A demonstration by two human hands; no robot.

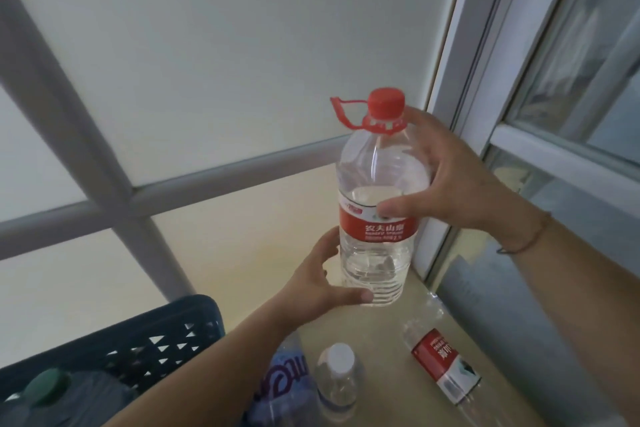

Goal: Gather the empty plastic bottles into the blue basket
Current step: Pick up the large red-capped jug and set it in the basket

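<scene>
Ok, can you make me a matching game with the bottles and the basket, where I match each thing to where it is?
Things:
1. big red-capped bottle
2. white-capped bottle
3. red-label bottle
4. blue basket

Places:
A. lying on its side, bottom right
B. held upright in both hands
C. bottom left, with a green-capped bottle inside
D. standing upright, bottom middle

Pairs: 1-B, 2-D, 3-A, 4-C. The left hand grips the big bottle's base; the right hand holds its upper part.
</scene>
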